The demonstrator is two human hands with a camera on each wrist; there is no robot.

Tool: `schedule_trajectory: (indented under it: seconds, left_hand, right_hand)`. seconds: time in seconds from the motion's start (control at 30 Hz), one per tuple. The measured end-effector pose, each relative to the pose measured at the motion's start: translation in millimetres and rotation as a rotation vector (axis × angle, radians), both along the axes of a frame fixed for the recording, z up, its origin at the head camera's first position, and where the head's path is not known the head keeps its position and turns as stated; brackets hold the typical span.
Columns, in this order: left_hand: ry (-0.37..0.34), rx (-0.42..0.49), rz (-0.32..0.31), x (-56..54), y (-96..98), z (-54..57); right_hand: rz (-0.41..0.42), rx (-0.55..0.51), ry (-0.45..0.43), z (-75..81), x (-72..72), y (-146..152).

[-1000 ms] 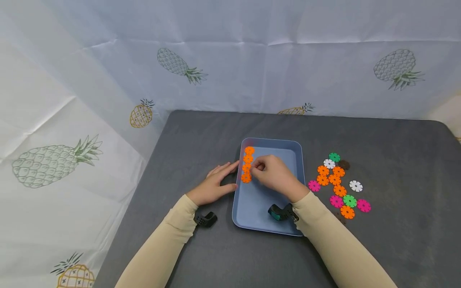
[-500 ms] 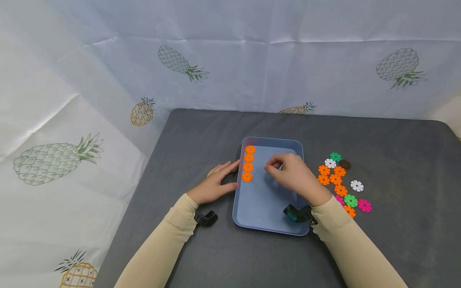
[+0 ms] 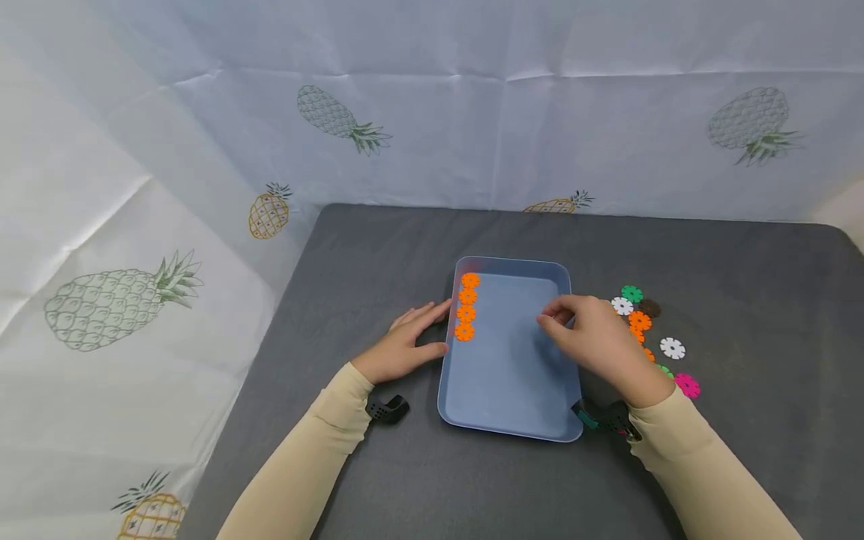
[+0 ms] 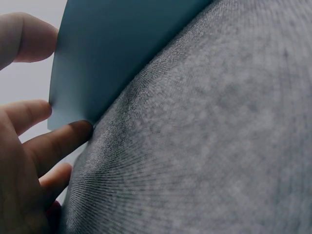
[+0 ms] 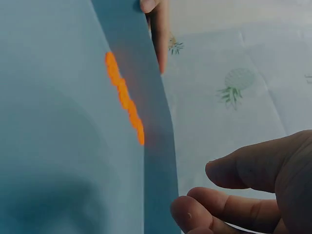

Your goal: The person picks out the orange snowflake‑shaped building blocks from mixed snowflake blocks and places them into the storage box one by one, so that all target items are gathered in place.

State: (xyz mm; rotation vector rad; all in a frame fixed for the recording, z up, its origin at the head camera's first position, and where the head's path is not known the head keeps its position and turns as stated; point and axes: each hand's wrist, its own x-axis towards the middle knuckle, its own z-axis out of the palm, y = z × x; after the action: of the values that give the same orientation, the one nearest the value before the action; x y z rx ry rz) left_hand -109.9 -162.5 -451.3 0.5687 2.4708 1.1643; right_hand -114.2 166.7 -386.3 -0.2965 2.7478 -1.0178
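Observation:
A blue rectangular tray (image 3: 506,382) lies on the dark table, with a column of orange notched discs (image 3: 466,313) along its inner left side. My left hand (image 3: 401,346) rests at the tray's left edge; its fingertips touch the outer wall in the left wrist view. Over the tray's right rim is my right hand (image 3: 601,341), fingers loosely bent and thumb apart from them. Nothing shows between its fingertips in the right wrist view, where the orange row (image 5: 124,97) appears edge-on.
Right of the tray lies a loose group of notched discs: a green disc (image 3: 631,293), a brown disc (image 3: 649,308), white ones (image 3: 672,348), orange ones (image 3: 640,321) and a pink one (image 3: 687,385). My right hand and forearm hide part of the group. A pineapple-print cloth (image 3: 432,135) hangs behind the table.
My right hand has moved right, from beside the orange column across the tray to its right rim. The left hand and the orange column stay in place.

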Motion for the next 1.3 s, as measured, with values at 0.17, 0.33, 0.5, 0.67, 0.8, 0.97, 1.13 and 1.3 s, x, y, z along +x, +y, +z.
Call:
schedule_trajectory:
  seconds: [0.17, 0.33, 0.5, 0.67, 0.8, 0.97, 1.13, 1.3]
  left_hand:
    - [0.002, -0.002, 0.006, -1.2, 0.2, 1.0]
    - [0.007, -0.012, -0.005, -2.5, 0.1, -1.4]
    - [0.019, -0.009, -0.015, -2.0, -0.8, -1.7]
    - [0.016, -0.007, -0.013, -1.2, -1.3, -1.6]
    - [0.004, -0.013, -0.013, -0.7, -0.1, -2.4]
    - [-0.007, -0.017, -0.018, -1.3, 1.3, -2.0]
    - [0.001, -0.012, -0.009, -2.6, 0.7, -1.8]
    - [-0.004, -0.008, -0.008, -2.7, -1.4, -3.6]
  right_hand:
    - [-0.011, 0.034, 0.008, 0.3, 4.5, 17.6]
    - [-0.020, 0.066, 0.014, -2.2, 4.8, 39.2]
    - [-0.023, 0.116, 0.014, -10.6, 1.0, 58.8]
    - [-0.038, 0.165, -0.015, -20.8, -3.8, 74.5]
    - [-0.054, 0.205, -0.046, -28.1, -2.6, 83.8]
    - [-0.075, 0.217, -0.069, -35.2, 1.9, 89.2]
    - [-0.066, 0.210, -0.064, -38.0, 2.0, 90.8]
    - [-0.077, 0.226, -0.066, -39.5, 1.4, 89.2]
